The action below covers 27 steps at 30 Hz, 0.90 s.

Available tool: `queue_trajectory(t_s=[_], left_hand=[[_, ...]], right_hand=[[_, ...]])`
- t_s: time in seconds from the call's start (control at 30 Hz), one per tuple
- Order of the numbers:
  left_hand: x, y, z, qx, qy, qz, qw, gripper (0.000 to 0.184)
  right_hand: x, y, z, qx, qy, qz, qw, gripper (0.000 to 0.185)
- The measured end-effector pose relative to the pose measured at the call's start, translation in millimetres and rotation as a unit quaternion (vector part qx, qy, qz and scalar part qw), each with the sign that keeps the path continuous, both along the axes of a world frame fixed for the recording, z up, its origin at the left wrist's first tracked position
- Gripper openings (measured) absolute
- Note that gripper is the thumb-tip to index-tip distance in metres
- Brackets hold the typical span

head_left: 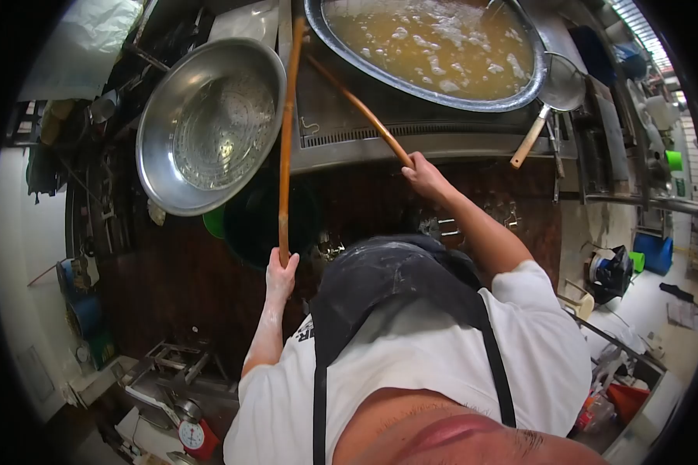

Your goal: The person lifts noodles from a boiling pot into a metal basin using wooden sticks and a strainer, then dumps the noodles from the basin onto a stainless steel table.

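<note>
My left hand is closed around the near end of a long wooden stick, which points away from me past the metal basin. My right hand grips a second long wooden stick, slanting forward and left. The far parts of the two sticks come close together between the basin and the pot. A large metal pot of bubbling yellowish liquid stands ahead; neither stick is in it. The wide steel basin, with a wet-looking inside, sits tilted at the left.
A strainer with a wooden handle lies against the pot's right side. The stove's metal front edge runs across before me. A dark green tub is beneath the basin. Behind me at lower left stands a red dial scale.
</note>
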State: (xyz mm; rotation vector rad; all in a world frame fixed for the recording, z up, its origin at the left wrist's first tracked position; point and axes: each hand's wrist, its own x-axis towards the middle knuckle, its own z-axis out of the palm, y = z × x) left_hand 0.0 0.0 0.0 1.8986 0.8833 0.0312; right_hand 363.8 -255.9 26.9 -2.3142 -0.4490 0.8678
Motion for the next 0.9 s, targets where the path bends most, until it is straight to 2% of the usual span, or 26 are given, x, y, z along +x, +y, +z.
queue_trajectory(t_s=[0.07,0.1,0.17,0.2,0.3,0.33,0.37,0.43,0.47,0.5,0.53,0.57,0.6,0.63,0.67,0.8,0.9], left_hand=[[28,-6,22,-0.153,-0.07,0.059,0.984,0.044],[20,0,58,-0.179,-0.103,0.092,0.974,0.032],[72,25,79,-0.154,-0.065,0.062,0.984,0.021],[100,32,71,-0.15,-0.096,0.053,0.983,0.019],[143,39,68,-0.131,-0.142,0.026,0.981,0.021],[154,41,65,-0.111,-0.151,0.013,0.982,0.021],[162,44,64,-0.09,-0.156,-0.001,0.984,0.021],[167,44,70,-0.12,-0.152,-0.008,0.981,0.023],[169,40,71,-0.144,-0.149,-0.011,0.978,0.022],[172,37,73,-0.167,-0.145,-0.014,0.975,0.021],[178,33,75,-0.174,-0.123,-0.022,0.977,0.017],[183,29,79,-0.194,-0.096,-0.012,0.976,0.018],[189,26,87,-0.212,-0.068,-0.004,0.975,0.019],[199,22,94,-0.229,-0.042,0.003,0.973,0.02],[210,11,101,-0.239,-0.053,0.015,0.969,0.019],[242,-16,107,-0.31,-0.086,0.085,0.943,0.019],[251,-30,92,-0.222,-0.062,0.085,0.969,0.021]], right_hand=[[-2,-22,35,0.054,-0.033,-0.001,0.998,0.043],[-33,-26,45,0.064,0.073,-0.033,0.995,0.042],[-27,-37,54,0.109,0.205,-0.092,0.968,0.041],[-14,-42,49,0.083,0.178,-0.071,0.978,0.04],[16,-33,67,0.135,-0.045,-0.059,0.988,0.038],[33,-34,86,0.168,-0.05,-0.059,0.983,0.036],[43,-34,129,0.154,0.051,-0.133,0.978,0.035],[90,-76,153,0.055,0.038,-0.162,0.984,0.031],[122,-118,135,0.068,-0.137,-0.089,0.984,0.028],[155,-159,130,0.012,-0.255,-0.039,0.966,0.028],[180,-191,140,-0.027,-0.283,-0.034,0.958,0.028],[200,-211,166,-0.096,-0.217,-0.069,0.969,0.03],[216,-232,177,-0.144,-0.323,-0.06,0.933,0.032],[233,-246,202,-0.242,-0.288,-0.066,0.924,0.033],[260,-276,205,-0.283,-0.269,-0.064,0.918,0.031],[329,-319,230,-0.353,-0.266,0.007,0.897,0.025],[376,-324,203,-0.355,-0.232,0.065,0.903,0.025]])
